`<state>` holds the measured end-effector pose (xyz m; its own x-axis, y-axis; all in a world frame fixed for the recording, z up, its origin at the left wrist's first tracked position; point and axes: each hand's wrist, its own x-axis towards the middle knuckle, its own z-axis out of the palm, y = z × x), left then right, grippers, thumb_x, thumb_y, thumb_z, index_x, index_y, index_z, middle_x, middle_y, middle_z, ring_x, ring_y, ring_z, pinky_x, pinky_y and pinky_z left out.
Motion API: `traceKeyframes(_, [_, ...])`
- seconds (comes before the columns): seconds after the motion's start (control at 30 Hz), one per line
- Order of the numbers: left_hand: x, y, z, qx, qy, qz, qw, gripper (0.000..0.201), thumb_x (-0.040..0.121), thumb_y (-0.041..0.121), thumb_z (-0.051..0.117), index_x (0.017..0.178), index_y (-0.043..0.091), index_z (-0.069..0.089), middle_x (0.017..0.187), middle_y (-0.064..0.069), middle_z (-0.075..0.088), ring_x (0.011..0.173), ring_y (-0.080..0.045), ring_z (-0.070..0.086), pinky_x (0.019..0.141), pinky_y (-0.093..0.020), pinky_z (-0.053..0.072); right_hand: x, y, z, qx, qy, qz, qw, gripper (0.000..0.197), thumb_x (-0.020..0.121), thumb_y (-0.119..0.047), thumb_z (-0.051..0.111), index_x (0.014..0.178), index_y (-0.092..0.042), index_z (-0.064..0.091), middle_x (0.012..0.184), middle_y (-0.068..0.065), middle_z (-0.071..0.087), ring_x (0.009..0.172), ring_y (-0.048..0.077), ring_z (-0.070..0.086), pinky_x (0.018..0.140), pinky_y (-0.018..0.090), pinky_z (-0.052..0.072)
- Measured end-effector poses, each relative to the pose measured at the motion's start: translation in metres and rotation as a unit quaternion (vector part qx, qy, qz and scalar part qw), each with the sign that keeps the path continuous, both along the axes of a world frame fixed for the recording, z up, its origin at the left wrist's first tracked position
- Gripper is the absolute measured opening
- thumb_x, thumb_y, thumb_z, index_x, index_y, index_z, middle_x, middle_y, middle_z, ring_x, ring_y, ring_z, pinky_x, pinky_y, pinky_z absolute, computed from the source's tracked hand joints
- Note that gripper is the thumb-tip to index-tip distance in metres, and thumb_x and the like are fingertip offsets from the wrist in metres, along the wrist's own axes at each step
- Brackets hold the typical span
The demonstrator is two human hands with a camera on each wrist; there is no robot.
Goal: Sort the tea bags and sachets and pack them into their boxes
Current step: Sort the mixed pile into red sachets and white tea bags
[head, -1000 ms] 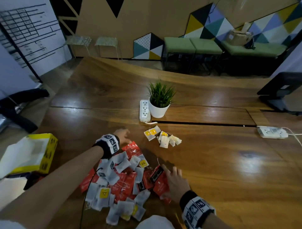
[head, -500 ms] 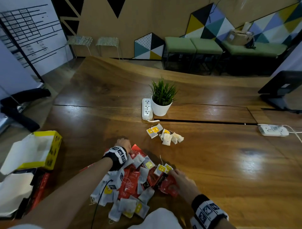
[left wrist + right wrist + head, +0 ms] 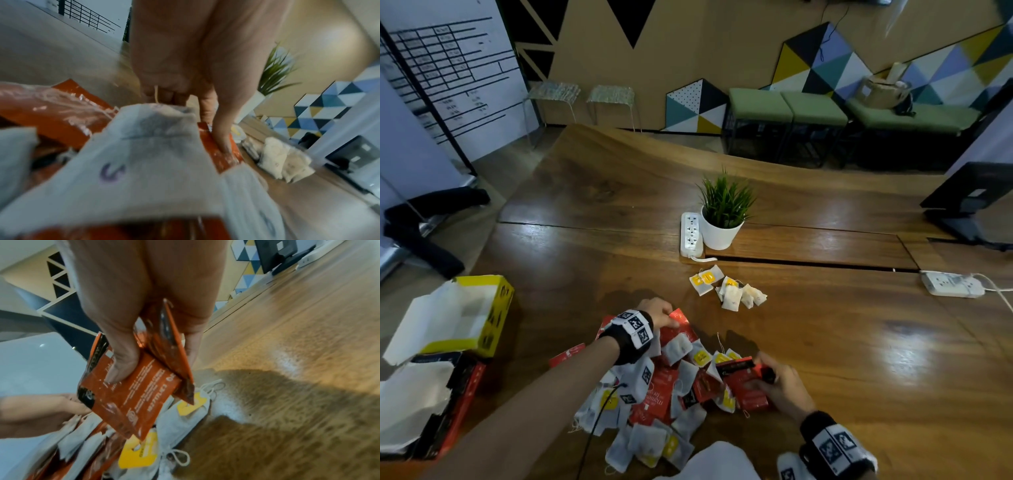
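- Two red sachets point(image 3: 144, 382) pinched in my right grip point(image 3: 780, 383), newly lifted off the pile.
- My left grip point(image 3: 654, 310), fingers curled, pulled back onto another sachet point(image 3: 678, 318).

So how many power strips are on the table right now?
2. One power strip lies left of the plant, touching its pot; the other strip sits near the table's right edge. More may lie out of view.

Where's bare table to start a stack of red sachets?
Free: the wood right of the right hand, below the power strip. Also left of the small tea bag group, above the yellow box. Crowded: the mixed pile.
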<state>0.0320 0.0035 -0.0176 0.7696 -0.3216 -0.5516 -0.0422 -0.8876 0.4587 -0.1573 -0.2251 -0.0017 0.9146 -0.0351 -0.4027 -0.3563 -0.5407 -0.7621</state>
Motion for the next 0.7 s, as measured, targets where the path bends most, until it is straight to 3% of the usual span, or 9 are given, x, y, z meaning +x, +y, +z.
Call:
traceKeyframes(0.13, [-0.004, 0.013, 0.034, -0.11, -0.034, -0.002, 0.993, 0.025, 0.083, 0.028, 0.067, 0.098, 0.009, 0.063, 0.106, -0.008, 0.065, 0.103, -0.019, 0.059, 0.082, -0.023, 0.041, 0.007, -0.001, 0.021, 0.113, -0.026, -0.051, 0.992, 0.015, 0.082, -0.007, 0.065, 0.093, -0.012, 0.055, 0.098, 0.001, 0.066, 0.089, 0.012, 0.066, 0.068, 0.02, 0.054])
traceKeyframes(0.27, [0.003, 0.056, 0.053, -0.225, -0.081, 0.156, 0.958, 0.028, 0.085, 0.021, 0.065, 0.109, 0.01, 0.058, 0.108, -0.002, 0.059, 0.1, -0.016, 0.056, 0.076, -0.024, 0.048, 0.045, 0.022, 0.054, 0.24, -0.047, -0.118, 0.962, 0.022, 0.081, -0.004, 0.064, 0.098, -0.015, 0.056, 0.093, 0.004, 0.07, 0.077, 0.014, 0.071, 0.061, 0.023, 0.055])
traceKeyframes(0.37, [0.015, 0.095, 0.047, -0.269, -0.033, 0.274, 0.923, 0.03, 0.085, 0.008, 0.062, 0.114, 0.009, 0.053, 0.119, -0.015, 0.056, 0.1, -0.024, 0.055, 0.06, -0.026, 0.052, 0.094, 0.053, 0.07, 0.271, -0.066, -0.109, 0.954, 0.024, 0.08, -0.003, 0.065, 0.101, -0.01, 0.057, 0.091, 0.008, 0.07, 0.068, 0.011, 0.07, 0.058, 0.021, 0.053])
traceKeyframes(0.43, [0.025, 0.118, 0.036, -0.268, -0.026, 0.338, 0.902, 0.037, 0.085, 0.0, 0.059, 0.122, 0.002, 0.051, 0.125, -0.023, 0.052, 0.101, -0.028, 0.053, 0.071, -0.033, 0.051, 0.134, 0.082, 0.075, 0.258, -0.062, -0.072, 0.962, 0.022, 0.08, -0.002, 0.066, 0.098, -0.01, 0.057, 0.085, 0.006, 0.067, 0.059, 0.005, 0.065, 0.052, 0.018, 0.051])
traceKeyframes(0.5, [0.033, 0.134, 0.028, -0.276, -0.011, 0.396, 0.876, 0.039, 0.085, -0.004, 0.057, 0.124, -0.002, 0.05, 0.128, -0.026, 0.051, 0.106, -0.033, 0.054, 0.083, -0.04, 0.05, 0.176, 0.114, 0.072, 0.212, -0.061, -0.018, 0.975, 0.024, 0.079, -0.007, 0.071, 0.098, -0.011, 0.058, 0.094, 0.009, 0.068, 0.074, 0.013, 0.067, 0.07, 0.029, 0.057])
traceKeyframes(0.53, [0.036, 0.138, 0.025, -0.295, 0.001, 0.423, 0.857, 0.039, 0.085, -0.007, 0.056, 0.124, -0.004, 0.05, 0.129, -0.027, 0.05, 0.105, -0.034, 0.054, 0.082, -0.042, 0.05, 0.194, 0.13, 0.069, 0.175, -0.06, 0.013, 0.983, 0.028, 0.078, -0.011, 0.072, 0.102, -0.009, 0.058, 0.1, 0.012, 0.069, 0.083, 0.019, 0.067, 0.078, 0.035, 0.056])
traceKeyframes(0.57, [0.039, 0.14, 0.022, -0.314, 0.012, 0.446, 0.838, 0.039, 0.085, -0.009, 0.054, 0.124, -0.006, 0.049, 0.129, -0.029, 0.05, 0.1, -0.033, 0.054, 0.076, -0.04, 0.049, 0.21, 0.144, 0.066, 0.129, -0.057, 0.043, 0.989, 0.033, 0.078, -0.014, 0.073, 0.106, -0.008, 0.058, 0.105, 0.013, 0.068, 0.087, 0.022, 0.066, 0.078, 0.035, 0.055])
traceKeyframes(0.63, [0.042, 0.142, 0.018, -0.344, 0.031, 0.481, 0.806, 0.045, 0.086, -0.005, 0.056, 0.129, -0.006, 0.044, 0.127, -0.027, 0.05, 0.09, -0.03, 0.054, 0.07, -0.036, 0.047, 0.237, 0.168, 0.062, 0.033, -0.037, 0.107, 0.993, 0.034, 0.081, -0.016, 0.07, 0.111, -0.009, 0.057, 0.11, 0.009, 0.066, 0.086, 0.019, 0.061, 0.06, 0.023, 0.049])
traceKeyframes(0.7, [0.044, 0.145, 0.015, -0.345, 0.06, 0.497, 0.794, 0.074, 0.079, 0.018, 0.071, 0.141, 0.002, 0.032, 0.137, -0.021, 0.044, 0.111, -0.033, 0.053, 0.091, -0.043, 0.046, 0.262, 0.185, 0.057, -0.036, -0.006, 0.185, 0.982, 0.029, 0.083, -0.016, 0.068, 0.11, -0.012, 0.058, 0.109, 0.007, 0.064, 0.085, 0.016, 0.056, 0.053, 0.018, 0.039])
